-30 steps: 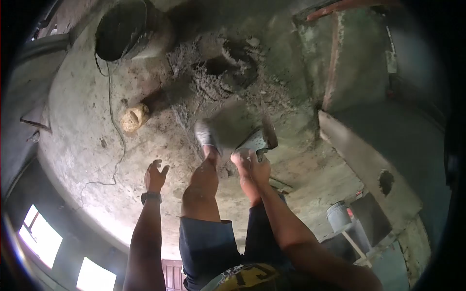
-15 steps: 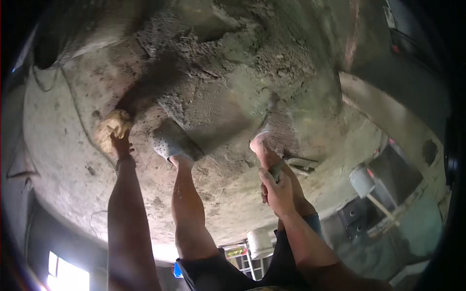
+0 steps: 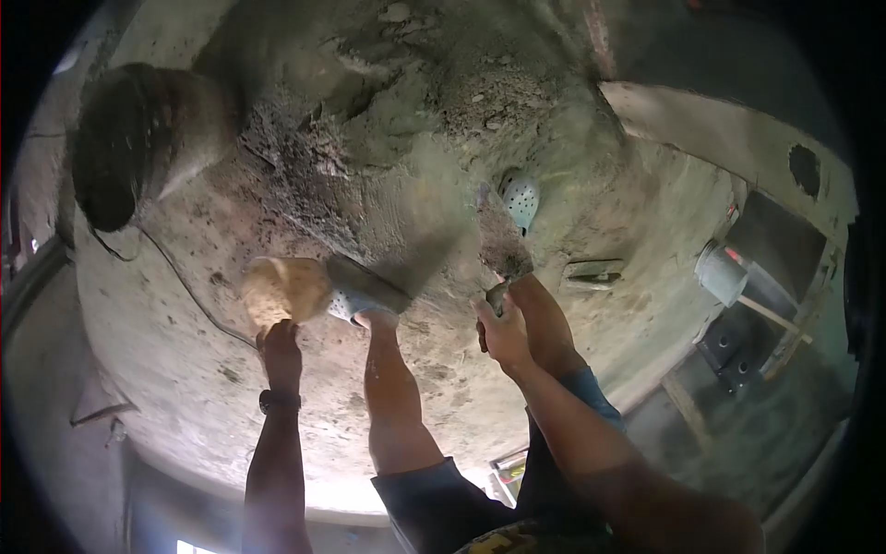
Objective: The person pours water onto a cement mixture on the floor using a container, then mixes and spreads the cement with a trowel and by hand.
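Observation:
My right hand [image 3: 506, 331] is wrapped round the handle of a trowel [image 3: 503, 235]; its blade points away from me and carries grey mortar. At the left, my left hand [image 3: 280, 343] grips the near edge of a tan, rounded, board-like thing [image 3: 288, 288], whose exact kind I cannot make out. It is held low, close to my left shoe [image 3: 346, 305]. Ahead of both hands a heap of wet grey mortar [image 3: 323, 185] spreads over the concrete floor. The trowel blade is just beside my right shoe [image 3: 520, 198].
A large bucket [image 3: 152, 148] lies tipped at the far left, with a cord [image 3: 189, 291] trailing near it. A hand float [image 3: 592, 274] rests on the floor at right. Further right are a pale bucket [image 3: 720, 274] and a wooden handle [image 3: 775, 319].
My left hand has gone from spread fingers on the tan thing to gripping its edge, shifting it right. The trowel now shows plainly with mortar on it. The view has shifted, exposing the tipped bucket.

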Demonstrator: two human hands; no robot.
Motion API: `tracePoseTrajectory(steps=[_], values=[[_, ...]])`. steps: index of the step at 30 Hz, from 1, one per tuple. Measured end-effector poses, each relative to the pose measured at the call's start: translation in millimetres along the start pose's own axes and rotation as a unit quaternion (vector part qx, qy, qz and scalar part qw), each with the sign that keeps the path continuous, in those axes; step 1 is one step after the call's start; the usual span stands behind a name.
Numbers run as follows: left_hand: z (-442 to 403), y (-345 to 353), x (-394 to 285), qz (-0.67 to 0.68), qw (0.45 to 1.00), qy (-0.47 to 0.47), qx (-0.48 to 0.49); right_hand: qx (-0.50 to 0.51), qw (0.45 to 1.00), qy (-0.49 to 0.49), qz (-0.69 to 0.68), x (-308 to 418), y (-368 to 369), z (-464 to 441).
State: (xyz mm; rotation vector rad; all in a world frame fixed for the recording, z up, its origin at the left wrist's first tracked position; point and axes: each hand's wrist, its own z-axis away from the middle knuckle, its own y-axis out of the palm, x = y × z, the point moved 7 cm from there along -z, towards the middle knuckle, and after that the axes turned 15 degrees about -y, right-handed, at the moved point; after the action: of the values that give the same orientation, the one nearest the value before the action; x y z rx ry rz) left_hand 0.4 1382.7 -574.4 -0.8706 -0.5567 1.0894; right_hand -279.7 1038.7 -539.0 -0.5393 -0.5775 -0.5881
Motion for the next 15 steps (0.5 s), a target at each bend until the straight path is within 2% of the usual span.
tracePoseTrajectory(steps=[1,2,3,4,5,6,7,9,13,15], values=[[-0.6,-13.9,-20.3,0.066,0.997,0.051,0.002,-0.006,1.0,-0.004,-0.011,12.4,-2.7,-1.8],[-1.2,-23.8,-43.6,0.055,0.994,0.087,-0.026,-0.008,0.999,0.037,-0.017,17.8,-8.1,-0.9],[-6.6,-30.1,-69.5,0.048,0.992,0.12,0.001,-0.011,0.997,0.079,-0.022,21.4,-15.3,-0.1],[-13.9,-38.0,-99.2,0.04,0.987,0.153,0.03,-0.018,0.996,0.08,-0.027,5.3,-22.3,-4.1],[-17.3,-53.1,-133.8,0.078,0.977,0.198,-0.001,-0.012,1.0,0.016,-0.008,-17.2,-27.8,-12.8],[-24.4,-61.2,-164.5,0.079,0.975,0.206,0.0,-0.013,1.0,-0.016,0.002,-11.7,-37.2,-18.2],[-31.9,-64.4,-194.7,0.08,0.973,0.211,0.038,-0.015,0.999,-0.049,0.013,-5.6,-46.5,-23.3],[-47.3,-60.6,-246.1,0.077,0.969,0.22,0.077,-0.059,0.988,0.087,-0.112,37.4,-58.3,-20.7],[-78.7,-55.2,-326.7,0.078,0.958,0.268,0.065,-0.05,0.984,0.105,-0.135,33.6,-82.7,-31.4],[-92.9,-58.9,-368.0,0.059,0.951,0.3,0.052,-0.086,0.974,0.142,-0.151,39.0,-90.9,-30.8]])
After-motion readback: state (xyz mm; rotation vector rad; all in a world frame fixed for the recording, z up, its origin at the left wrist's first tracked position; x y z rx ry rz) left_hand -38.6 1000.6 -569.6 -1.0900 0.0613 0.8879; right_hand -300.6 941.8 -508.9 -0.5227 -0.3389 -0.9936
